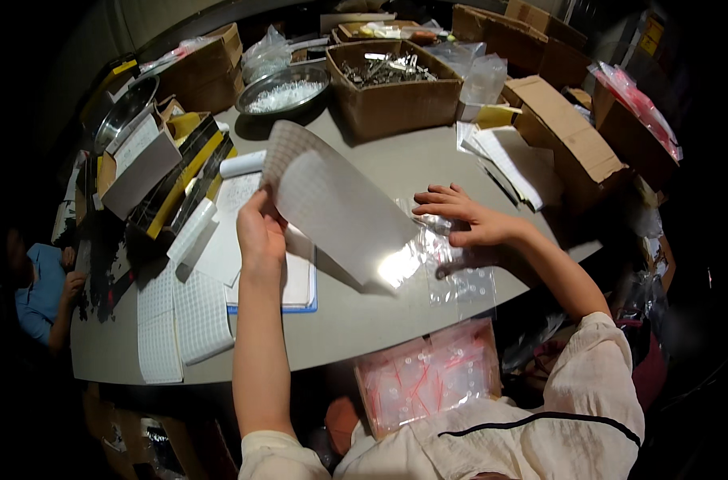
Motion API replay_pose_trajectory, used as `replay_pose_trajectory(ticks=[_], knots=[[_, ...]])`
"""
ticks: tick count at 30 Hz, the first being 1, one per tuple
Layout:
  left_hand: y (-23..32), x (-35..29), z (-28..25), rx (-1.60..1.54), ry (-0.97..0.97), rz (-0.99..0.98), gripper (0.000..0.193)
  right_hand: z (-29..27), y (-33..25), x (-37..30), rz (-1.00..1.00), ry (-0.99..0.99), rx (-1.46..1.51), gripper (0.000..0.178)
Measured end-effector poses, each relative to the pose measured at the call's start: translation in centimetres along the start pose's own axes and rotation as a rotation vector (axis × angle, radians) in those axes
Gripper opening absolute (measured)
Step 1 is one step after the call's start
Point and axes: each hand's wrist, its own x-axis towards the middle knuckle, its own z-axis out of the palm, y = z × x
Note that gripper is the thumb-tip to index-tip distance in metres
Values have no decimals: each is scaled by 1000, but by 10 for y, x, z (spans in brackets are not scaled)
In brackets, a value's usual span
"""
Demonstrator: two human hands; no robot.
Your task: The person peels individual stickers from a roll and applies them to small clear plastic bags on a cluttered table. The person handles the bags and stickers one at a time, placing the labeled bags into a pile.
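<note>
My left hand is closed on the left edge of a whitish, translucent sheet with a faint grid. The sheet stands tilted above the table, and its lower right end shines near some clear plastic bags. Over those bags hovers my right hand, fingers apart; whether its fingertips touch the plastic I cannot tell. Beneath the left forearm lie white papers and a pad with a blue edge. A cardboard box of clear bags with red strips sits at the table's front edge, close to my body.
Grid-marked sheets lie at the left. Behind them stands a black-and-yellow box. At the back are a metal bowl of clear pieces and a carton of metal parts. Cartons line the right. Another person sits far left.
</note>
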Motion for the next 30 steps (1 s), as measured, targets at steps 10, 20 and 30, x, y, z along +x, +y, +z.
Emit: replay_pose_trajectory(ticks=[10,20,30], knots=[[5,-12,8,31,54,22,36,77,-110,-37,0,142,-372,77],[1,-7,8,34,53,51,35,112,-184,-88,3,205,-225,50],[-1,-7,10,49,61,78,32,120,-168,-53,108,267,-361,68]])
